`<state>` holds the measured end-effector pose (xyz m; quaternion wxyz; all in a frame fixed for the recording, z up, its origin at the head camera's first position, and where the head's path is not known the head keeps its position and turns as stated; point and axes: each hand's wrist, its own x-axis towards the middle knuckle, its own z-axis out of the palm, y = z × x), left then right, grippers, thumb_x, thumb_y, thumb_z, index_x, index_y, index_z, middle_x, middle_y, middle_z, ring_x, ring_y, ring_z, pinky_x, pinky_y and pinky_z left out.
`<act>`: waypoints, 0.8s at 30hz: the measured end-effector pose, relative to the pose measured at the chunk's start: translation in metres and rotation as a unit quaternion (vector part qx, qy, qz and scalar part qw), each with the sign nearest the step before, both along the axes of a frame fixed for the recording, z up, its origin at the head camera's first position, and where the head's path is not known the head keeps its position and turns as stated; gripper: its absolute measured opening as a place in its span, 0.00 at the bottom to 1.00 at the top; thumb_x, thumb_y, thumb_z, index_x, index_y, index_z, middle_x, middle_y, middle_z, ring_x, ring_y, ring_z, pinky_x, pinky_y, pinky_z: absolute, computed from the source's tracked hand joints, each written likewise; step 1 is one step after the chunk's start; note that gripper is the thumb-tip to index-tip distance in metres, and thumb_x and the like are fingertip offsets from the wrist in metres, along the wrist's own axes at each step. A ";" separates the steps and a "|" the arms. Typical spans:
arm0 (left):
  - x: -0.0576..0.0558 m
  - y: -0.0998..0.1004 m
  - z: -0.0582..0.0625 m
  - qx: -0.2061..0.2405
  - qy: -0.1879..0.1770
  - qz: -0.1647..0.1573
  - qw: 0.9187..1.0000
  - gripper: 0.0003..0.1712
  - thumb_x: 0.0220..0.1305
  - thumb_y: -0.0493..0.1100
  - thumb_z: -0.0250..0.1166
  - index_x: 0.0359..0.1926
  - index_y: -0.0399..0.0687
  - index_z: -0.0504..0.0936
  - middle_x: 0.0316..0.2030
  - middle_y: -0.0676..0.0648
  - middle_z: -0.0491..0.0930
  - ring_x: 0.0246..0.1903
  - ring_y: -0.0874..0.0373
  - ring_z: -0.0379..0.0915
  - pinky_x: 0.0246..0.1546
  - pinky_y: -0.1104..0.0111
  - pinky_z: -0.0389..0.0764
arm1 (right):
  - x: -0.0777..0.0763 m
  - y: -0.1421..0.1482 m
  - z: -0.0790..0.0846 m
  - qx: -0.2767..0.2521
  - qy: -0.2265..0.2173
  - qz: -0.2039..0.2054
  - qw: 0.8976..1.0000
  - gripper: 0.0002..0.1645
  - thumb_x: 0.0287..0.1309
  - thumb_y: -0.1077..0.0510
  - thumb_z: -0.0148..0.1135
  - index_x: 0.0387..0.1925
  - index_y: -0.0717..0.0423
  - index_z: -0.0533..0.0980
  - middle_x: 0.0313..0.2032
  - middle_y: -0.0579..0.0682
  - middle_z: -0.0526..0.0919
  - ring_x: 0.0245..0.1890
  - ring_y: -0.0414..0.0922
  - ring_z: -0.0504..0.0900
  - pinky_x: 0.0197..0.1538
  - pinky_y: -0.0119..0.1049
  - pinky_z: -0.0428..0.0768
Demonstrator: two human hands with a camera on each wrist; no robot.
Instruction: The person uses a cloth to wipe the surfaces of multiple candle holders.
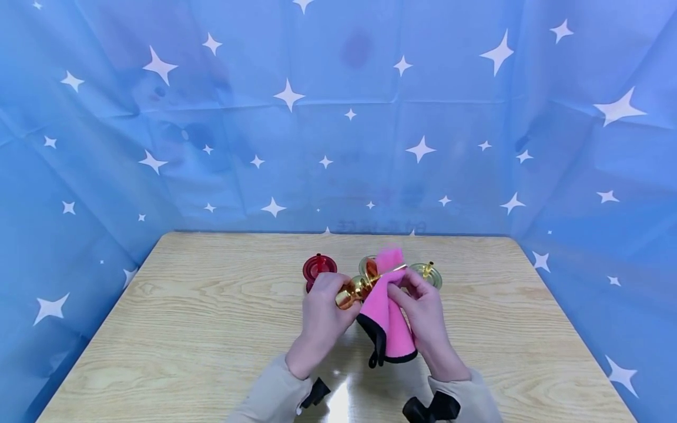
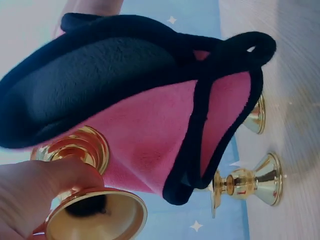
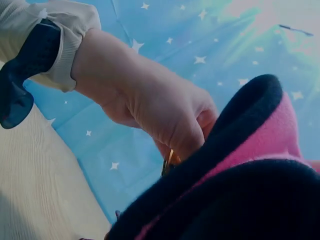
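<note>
Tilted above the table, a shiny gold candlestick [image 1: 346, 298] is gripped by my left hand [image 1: 327, 308] around its stem near the flared foot [image 2: 127, 217]. My right hand [image 1: 425, 308] pinches a pink cloth [image 1: 388, 320] with black trim, wrapped against the candlestick's upper end. The cloth's folds hang down below my fingers, with a black loop [image 2: 257, 47] at its edge. In the right wrist view the cloth [image 3: 272, 132] covers much of the lower right, and my left hand [image 3: 165, 107] shows behind it.
Beyond my hands stand a red candlestick [image 1: 319, 267] at the left and a gold one [image 1: 429, 274] at the right. Another round dish [image 1: 365, 264] shows partly behind the cloth. The wooden table [image 1: 211, 329] meets a blue star-patterned curtain [image 1: 338, 135] at its back and sides.
</note>
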<state>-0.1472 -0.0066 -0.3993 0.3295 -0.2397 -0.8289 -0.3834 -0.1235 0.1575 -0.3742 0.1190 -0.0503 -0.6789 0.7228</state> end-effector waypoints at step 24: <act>-0.001 0.000 0.001 -0.025 0.034 -0.014 0.999 0.20 0.28 0.32 0.75 0.29 0.45 0.78 0.28 0.50 0.77 0.34 0.57 0.73 0.27 0.67 0.77 | -0.003 0.007 0.003 -0.234 0.043 -0.087 0.967 0.13 0.53 0.74 0.58 0.24 0.55 0.80 0.24 0.47 0.78 0.25 0.37 0.77 0.31 0.25 0.77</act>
